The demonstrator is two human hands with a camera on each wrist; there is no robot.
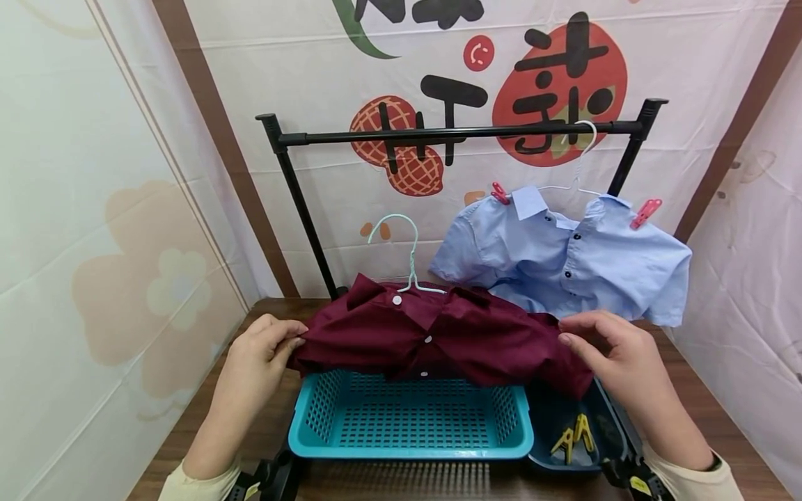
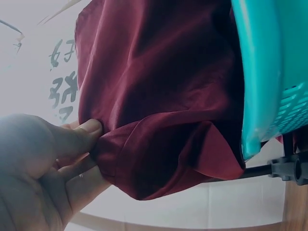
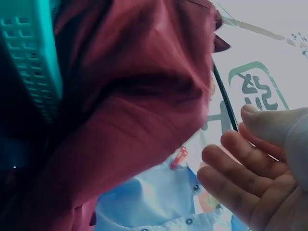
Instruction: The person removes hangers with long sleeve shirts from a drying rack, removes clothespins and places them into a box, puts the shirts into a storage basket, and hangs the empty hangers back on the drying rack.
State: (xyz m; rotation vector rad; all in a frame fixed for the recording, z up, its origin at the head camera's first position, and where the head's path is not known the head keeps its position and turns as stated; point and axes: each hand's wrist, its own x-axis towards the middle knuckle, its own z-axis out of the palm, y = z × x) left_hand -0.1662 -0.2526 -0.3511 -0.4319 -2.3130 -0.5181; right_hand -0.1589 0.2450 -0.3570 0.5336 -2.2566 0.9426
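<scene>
A maroon shirt with white buttons lies across the back of a turquoise basket. The hook of a pale green hanger rises from its collar. At the shirt's left sleeve end, my left hand pinches the cloth between thumb and fingers; the left wrist view shows this hand on the sleeve edge. My right hand is beside the shirt's right shoulder. In the right wrist view, that hand stands apart from the maroon cloth, its fingers loosely bent and holding nothing.
A black rack stands behind. From it hangs a light blue shirt on a white hanger, with red clothespins at its shoulders. Yellow clothespins lie in a dark blue basket at right.
</scene>
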